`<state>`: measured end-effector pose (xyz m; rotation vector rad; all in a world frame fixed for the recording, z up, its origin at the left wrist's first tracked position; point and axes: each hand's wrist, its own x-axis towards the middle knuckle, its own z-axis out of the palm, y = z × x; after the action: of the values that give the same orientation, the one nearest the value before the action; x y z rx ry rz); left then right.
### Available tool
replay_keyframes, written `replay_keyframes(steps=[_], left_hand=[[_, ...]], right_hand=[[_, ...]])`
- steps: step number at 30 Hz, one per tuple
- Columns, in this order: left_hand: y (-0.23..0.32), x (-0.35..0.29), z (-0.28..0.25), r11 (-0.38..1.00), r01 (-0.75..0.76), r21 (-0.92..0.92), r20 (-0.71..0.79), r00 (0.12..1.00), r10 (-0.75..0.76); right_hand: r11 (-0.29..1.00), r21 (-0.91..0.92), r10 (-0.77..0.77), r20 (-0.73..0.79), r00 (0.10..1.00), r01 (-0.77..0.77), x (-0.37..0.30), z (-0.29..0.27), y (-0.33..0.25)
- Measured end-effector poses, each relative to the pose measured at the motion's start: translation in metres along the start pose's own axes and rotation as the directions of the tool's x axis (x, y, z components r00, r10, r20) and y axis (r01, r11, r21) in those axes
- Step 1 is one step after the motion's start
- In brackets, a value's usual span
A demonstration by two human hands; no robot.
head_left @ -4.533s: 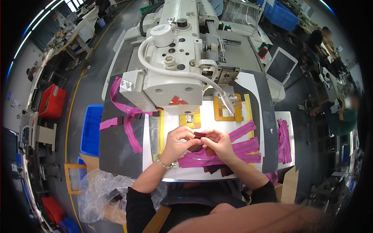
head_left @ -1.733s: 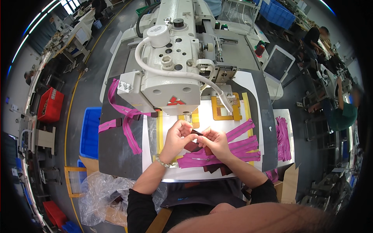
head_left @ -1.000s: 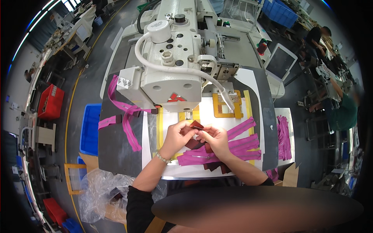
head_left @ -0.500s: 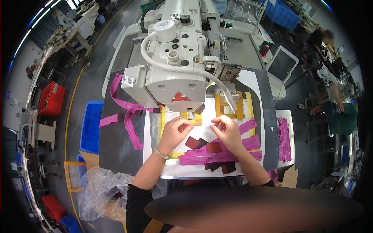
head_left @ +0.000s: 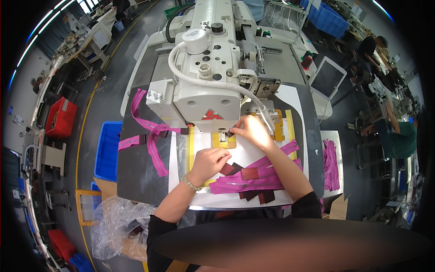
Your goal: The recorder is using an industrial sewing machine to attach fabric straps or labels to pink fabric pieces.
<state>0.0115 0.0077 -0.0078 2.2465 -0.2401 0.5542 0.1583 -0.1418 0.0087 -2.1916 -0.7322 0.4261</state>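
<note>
Pinching a small dark patch [head_left: 230, 133] by the machine head [head_left: 199, 102] with the right hand [head_left: 249, 129]; curling the left hand [head_left: 209, 163] in front of it, grip unclear; probably light, pliable, best held edgewise.

- Mounting: left unit of two side-by-side fisheye cameras, worn on the person's head.
- Aim: downward over the counter [head_left: 140, 186], with the white sewing machine [head_left: 206, 102] toward 12 o'clock.
- Range: close; the left hand [head_left: 208, 162] and right hand [head_left: 253, 131] lie near the centre. Left forearm [head_left: 174, 198] enters from 7 o'clock, right forearm [head_left: 291, 175] from 4 o'clock.
- Field: wide, taking in floor [head_left: 104, 102] between 9 and 10 o'clock; straight edges bow toward the dark rim.
</note>
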Motion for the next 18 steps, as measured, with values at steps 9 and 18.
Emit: replay_keyframes(steps=[9,18], left_hand=[[0.011,0.002,-0.007,0.892,0.366,-0.265,0.132,0.93,-0.343],[-0.003,-0.001,-0.005,0.44,0.543,-0.715,0.385,0.831,-0.401]], right_hand=[[0.951,0.293,-0.154,0.159,0.975,0.103,-0.025,-0.014,0.003],[0.683,-0.336,-0.702,-0.054,0.71,0.649,-0.07,0.008,-0.002]])
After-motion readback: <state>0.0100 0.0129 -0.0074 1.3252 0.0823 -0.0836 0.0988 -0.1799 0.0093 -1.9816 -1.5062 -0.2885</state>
